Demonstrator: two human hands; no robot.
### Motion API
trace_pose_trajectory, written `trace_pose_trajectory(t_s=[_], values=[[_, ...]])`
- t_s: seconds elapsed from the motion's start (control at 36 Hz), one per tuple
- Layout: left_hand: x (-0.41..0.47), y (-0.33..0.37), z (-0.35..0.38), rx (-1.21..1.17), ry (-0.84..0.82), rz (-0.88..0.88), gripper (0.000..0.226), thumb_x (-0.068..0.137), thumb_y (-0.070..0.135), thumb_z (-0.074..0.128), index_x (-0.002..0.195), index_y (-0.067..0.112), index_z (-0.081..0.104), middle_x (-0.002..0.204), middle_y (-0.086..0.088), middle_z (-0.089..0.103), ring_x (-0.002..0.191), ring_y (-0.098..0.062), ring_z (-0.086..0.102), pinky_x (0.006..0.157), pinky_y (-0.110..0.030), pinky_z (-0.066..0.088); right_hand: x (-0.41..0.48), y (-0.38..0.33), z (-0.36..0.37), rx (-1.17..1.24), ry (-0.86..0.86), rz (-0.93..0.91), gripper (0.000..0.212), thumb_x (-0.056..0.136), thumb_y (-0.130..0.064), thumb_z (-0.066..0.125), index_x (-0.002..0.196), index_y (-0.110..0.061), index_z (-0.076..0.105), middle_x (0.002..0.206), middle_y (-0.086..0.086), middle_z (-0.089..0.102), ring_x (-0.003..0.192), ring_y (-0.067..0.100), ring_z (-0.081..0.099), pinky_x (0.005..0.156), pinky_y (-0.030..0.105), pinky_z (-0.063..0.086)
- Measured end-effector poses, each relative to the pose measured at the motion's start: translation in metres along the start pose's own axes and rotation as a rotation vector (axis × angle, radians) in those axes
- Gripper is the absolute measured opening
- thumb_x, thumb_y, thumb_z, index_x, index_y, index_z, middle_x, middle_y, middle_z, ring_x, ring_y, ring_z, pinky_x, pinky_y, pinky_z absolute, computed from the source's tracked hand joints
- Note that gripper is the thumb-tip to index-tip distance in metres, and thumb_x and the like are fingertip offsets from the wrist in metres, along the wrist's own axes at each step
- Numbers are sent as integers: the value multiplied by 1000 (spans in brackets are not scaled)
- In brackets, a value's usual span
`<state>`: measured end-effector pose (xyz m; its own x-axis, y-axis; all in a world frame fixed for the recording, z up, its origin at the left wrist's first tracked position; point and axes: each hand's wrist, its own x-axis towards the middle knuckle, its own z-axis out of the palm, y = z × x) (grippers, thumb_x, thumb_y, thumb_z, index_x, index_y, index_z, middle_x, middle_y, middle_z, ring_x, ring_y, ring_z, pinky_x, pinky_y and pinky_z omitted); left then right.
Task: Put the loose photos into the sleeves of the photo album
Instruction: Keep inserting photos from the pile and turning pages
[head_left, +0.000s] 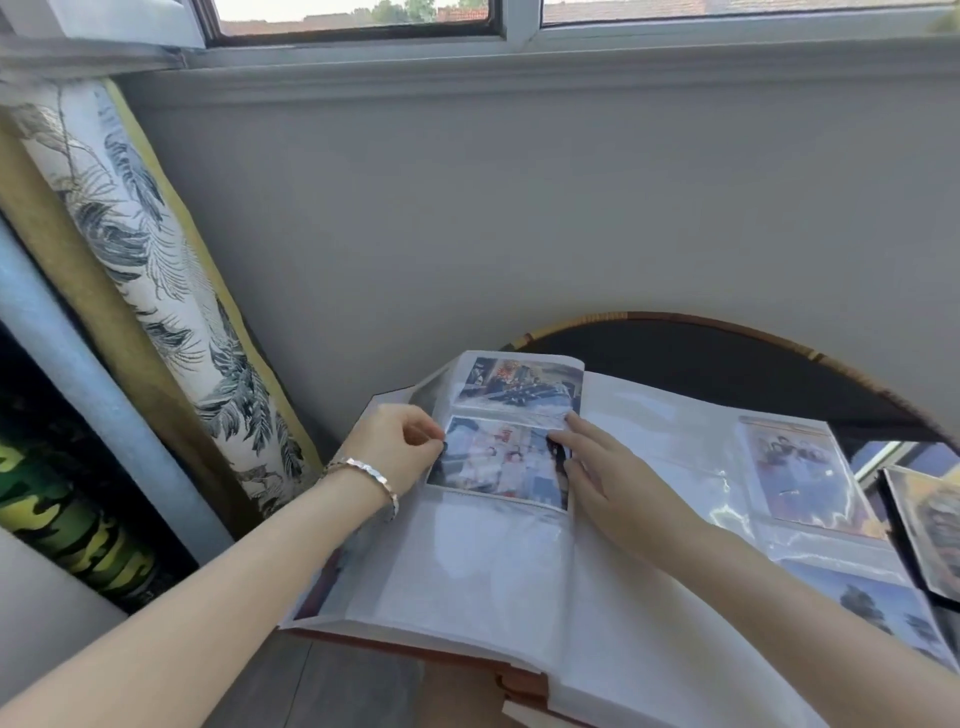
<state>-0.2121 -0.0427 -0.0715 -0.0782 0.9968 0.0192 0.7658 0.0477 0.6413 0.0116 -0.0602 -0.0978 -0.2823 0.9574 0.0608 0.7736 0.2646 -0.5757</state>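
Dark table (727, 353): album (493, 571) open; photo (498, 462) landscape, left hand (395, 444) pinching.

The person is showing two bare arms, the left forearm (208, 587) and the right forearm (779, 597), both uncovered as far back as they are in view. The left hand (400, 441) is wearing a bracelet (363, 470) at the wrist. It is a narrow, silver-coloured band with a faceted or hammered surface that is catching the light in pale patches, and it is sitting close round the wrist. The right hand (613, 483) is showing plain, bare fingers.
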Motion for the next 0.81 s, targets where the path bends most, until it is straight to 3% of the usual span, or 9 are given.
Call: trace_pose_trajectory(t_s=[0.11,0.17,0.25,0.36,0.44,0.5,0.64,0.72,0.81], values=[[-7,16,17,164,87,115,17,85,13,63,101,15,69,114,-5,51,111,-21,46,92,-24,34,-10,4,-12,-43,-23,-35,39,99,-24,39,139,-25,41,151,-10,26,138,6,24,93,0,10],[-12,35,27,109,60,199,19,85,10,61,103,13,68,117,-3,49,115,-19,44,92,-20,32,-22,14,-22,-96,-26,-33,37,98,-27,43,135,-26,46,150,-12,30,137,5,27,100,6,15],[-21,71,44,0,-4,345,18,84,6,60,100,11,68,110,-2,54,106,-15,50,87,-14,31,-43,41,-46,-176,3,19,36,94,-28,51,130,-30,50,146,-15,35,134,4,32,107,17,23],[-32,117,67,-129,-138,446,16,88,11,57,99,16,68,87,13,59,77,6,54,70,-1,38,-80,89,-91,-308,98,160,39,92,-22,54,131,-27,50,143,-15,40,131,5,38,102,14,24],[-38,141,86,-158,-236,489,13,88,12,57,90,22,65,82,14,60,74,6,56,71,-3,43,-109,124,-122,-336,146,288,44,88,-19,59,132,-24,50,139,-9,47,127,11,45,103,23,32],[-41,148,98,-131,-287,495,15,87,14,58,84,28,61,83,12,62,78,0,59,76,-12,48,-125,143,-134,-322,77,375,49,87,-18,60,134,-18,46,138,-2,47,125,16,45,102,25,35],[-45,152,119,-65,-376,483,21,87,17,57,79,37,57,83,17,62,77,5,58,67,-5,42,-155,179,-141,-535,-106,507,63,88,-31,53,144,-21,26,141,1,38,122,23,45,96,27,37],[-45,152,122,-79,-388,455,24,87,16,59,76,38,58,83,15,64,78,2,61,72,-13,48,-163,182,-136,-609,-78,469,46,93,-30,44,137,-22,31,104,-5,56,97,18,49,75,20,27],[-45,151,121,-105,-394,416,25,86,14,60,75,37,59,81,12,66,79,-3,64,77,-21,51,-164,187,-133,-732,-40,451,31,93,-17,38,123,-20,43,68,-9,30,78,16,38,65,19,26]])
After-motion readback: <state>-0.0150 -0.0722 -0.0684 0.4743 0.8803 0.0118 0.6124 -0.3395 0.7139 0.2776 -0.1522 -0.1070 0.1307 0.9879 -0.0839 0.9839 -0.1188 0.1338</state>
